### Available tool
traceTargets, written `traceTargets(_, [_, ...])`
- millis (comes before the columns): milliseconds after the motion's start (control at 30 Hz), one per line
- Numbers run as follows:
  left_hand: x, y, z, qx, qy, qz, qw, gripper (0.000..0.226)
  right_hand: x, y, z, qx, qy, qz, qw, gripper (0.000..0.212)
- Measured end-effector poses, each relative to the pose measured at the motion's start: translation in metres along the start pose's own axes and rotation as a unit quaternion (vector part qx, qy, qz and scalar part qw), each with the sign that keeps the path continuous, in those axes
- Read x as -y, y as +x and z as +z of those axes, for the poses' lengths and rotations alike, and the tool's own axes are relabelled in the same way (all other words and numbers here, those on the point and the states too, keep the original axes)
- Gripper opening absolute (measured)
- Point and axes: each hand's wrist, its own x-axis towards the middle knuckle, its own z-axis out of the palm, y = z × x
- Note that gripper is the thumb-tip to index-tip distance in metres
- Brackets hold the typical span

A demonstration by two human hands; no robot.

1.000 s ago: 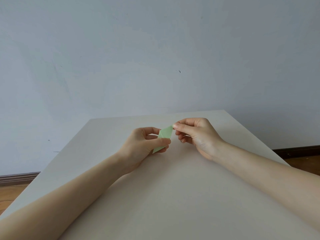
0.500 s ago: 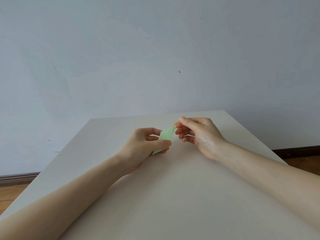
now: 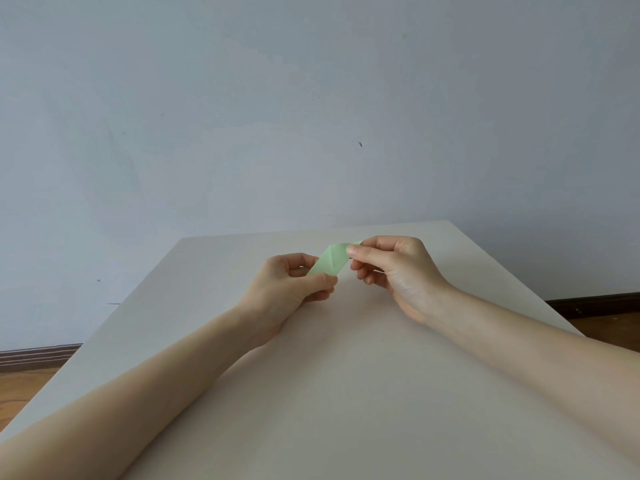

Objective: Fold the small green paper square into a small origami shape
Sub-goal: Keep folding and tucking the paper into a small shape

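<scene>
The green paper (image 3: 330, 260), partly folded and creased, is held above the far half of the pale bench (image 3: 346, 393). Its lower end is pinched by the left hand (image 3: 294, 287), and its upper end is pinched by the right hand (image 3: 398, 271).

A plain off-white rectangular table (image 3: 346, 393) stands against a scuffed pale blue-grey wall (image 3: 311, 98), above brown wooden flooring (image 3: 20, 393) and dark skirting board (image 3: 38, 356).

Only the two forearms (image 3: 519, 344) are lying across the table (image 3: 329, 393); bare tabletop is stretching between and around them.
</scene>
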Motion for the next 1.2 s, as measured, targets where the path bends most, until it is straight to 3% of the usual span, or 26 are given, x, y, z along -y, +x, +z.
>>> traceTargets(200, [0.001, 0.0, 0.0, 0.013, -0.016, 0.005, 1.0, 0.014, 0.002, 0.002, -0.006, -0.03, 0.031, 0.016, 0.999, 0.011])
traceTargets(633, [0.001, 0.0, -0.001, -0.004, -0.05, 0.011, 0.999, 0.021, -0.004, -0.003, 0.003, 0.062, -0.032, 0.021, 0.997, 0.005])
traceTargets(1200, [-0.002, 0.0, -0.001, 0.002, -0.047, -0.014, 0.999, 0.012, 0.0, 0.009, -0.01, -0.041, -0.006, 0.018, 0.999, 0.006])
